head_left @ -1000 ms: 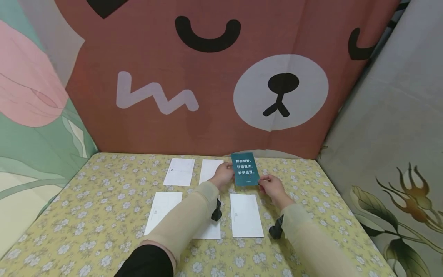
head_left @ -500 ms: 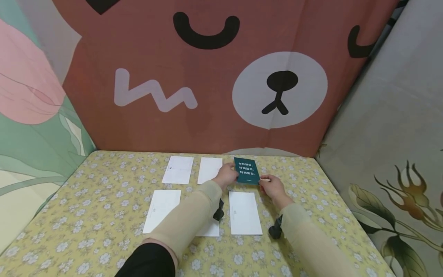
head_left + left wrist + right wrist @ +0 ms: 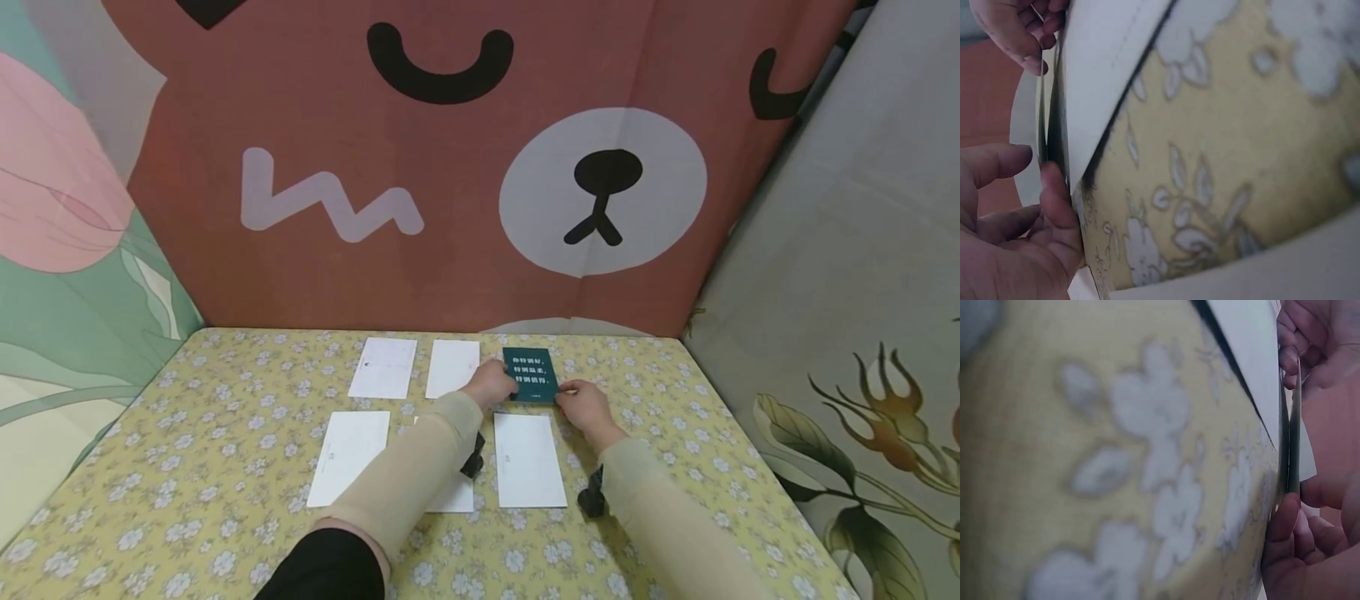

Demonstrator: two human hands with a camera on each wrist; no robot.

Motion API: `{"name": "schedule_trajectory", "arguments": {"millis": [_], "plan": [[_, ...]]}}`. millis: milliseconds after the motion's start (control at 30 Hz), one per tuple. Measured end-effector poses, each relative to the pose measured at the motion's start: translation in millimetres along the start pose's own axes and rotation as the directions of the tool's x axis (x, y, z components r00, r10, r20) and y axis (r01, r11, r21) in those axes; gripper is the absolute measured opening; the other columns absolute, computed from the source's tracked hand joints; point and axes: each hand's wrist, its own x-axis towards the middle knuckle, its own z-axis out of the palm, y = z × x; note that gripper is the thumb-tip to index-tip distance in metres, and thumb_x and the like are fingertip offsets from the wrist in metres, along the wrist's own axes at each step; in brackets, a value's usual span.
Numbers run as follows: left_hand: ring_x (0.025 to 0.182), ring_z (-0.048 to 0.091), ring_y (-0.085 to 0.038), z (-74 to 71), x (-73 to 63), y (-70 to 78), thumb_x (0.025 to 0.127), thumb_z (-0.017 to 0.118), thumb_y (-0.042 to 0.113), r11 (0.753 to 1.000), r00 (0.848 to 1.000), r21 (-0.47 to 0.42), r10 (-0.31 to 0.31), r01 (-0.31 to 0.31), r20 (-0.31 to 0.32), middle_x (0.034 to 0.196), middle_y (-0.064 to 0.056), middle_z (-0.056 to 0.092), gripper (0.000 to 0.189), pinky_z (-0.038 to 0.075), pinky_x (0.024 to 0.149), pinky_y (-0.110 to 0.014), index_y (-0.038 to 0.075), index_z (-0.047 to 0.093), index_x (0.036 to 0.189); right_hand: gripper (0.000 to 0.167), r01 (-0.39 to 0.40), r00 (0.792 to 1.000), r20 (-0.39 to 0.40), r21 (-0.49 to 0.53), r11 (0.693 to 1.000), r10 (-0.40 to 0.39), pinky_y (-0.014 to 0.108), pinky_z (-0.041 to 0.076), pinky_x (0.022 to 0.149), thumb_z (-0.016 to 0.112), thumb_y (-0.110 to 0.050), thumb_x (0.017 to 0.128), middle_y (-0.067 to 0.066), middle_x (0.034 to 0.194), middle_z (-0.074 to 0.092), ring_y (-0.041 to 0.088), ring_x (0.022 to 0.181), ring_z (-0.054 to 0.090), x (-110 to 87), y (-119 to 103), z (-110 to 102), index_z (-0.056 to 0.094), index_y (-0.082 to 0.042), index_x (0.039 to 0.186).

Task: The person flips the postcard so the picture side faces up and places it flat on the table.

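The dark teal rectangular card (image 3: 531, 375) looks like stiff paper, smooth and matt, its white lettering flat on the surface. The white rectangular paper sheets (image 3: 530, 461) left of it and in front of it are matt and smooth too. Under the teal card, the yellow flower-printed table (image 3: 225, 500) has a matt, cloth-like surface with a fine grain. Behind the card stands a reddish-brown printed cloth backdrop (image 3: 337, 275), matt and faintly creased. In front of the card, the cream sleeves (image 3: 663, 504) are matt cloth, the small black wrist devices (image 3: 592, 496) seemingly plastic.
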Motion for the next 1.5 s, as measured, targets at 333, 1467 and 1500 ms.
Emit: {"name": "schedule_trajectory", "arguments": {"millis": [333, 1467, 1500], "plan": [[0.117, 0.06, -0.028, -0.1, -3.1, 5.2, 0.1, 0.064, 0.018, 1.0, 1.0, 0.01, -0.025, 0.025, -0.003, 0.128, -0.018, 0.063, 0.046, 0.048, 0.105, -0.045, -0.008, 0.057, 0.138, 0.03, 0.063, 0.998, -0.009, -0.188, 0.98, -0.066, 0.05, 0.053, 0.09, 0.054, -0.012, 0.104, 0.026, 0.126, 0.066, 0.036, 0.108, 0.063, 1.0, -7, 1, 0.064, 0.007, 0.124], [0.128, 0.056, -0.037, -29.7, -8.9, 0.6, 0.108, 0.051, 0.026, 0.99, 0.998, -0.137, 0.03, -0.023, 0.05, 0.142, -0.022, 0.053, 0.054, 0.048, 0.104, -0.049, -0.005, 0.042, 0.152, 0.035, -0.029, 0.996, 0.079, 0.008, 1.0, 0.028, 0.045, 0.052, 0.088, 0.053, -0.012, 0.106, 0.024, 0.122, 0.063, 0.032, 0.105, 0.061, 0.9, -6, -2, 0.058, 0.007, 0.135], [0.127, 0.056, -0.037, -33.4, -8.8, 0.4, 0.108, 0.051, 0.026, 0.988, 0.999, -0.155, 0.031, -0.025, 0.036, 0.142, -0.022, 0.054, 0.054, 0.049, 0.103, -0.049, -0.004, 0.042, 0.152, 0.035, -0.027, 0.996, 0.085, 0.022, 0.999, 0.025, 0.044, 0.053, 0.085, 0.052, -0.012, 0.107, 0.023, 0.12, 0.064, 0.031, 0.103, 0.061, 0.2, -7, -3, 0.057, 0.007, 0.136]]}}
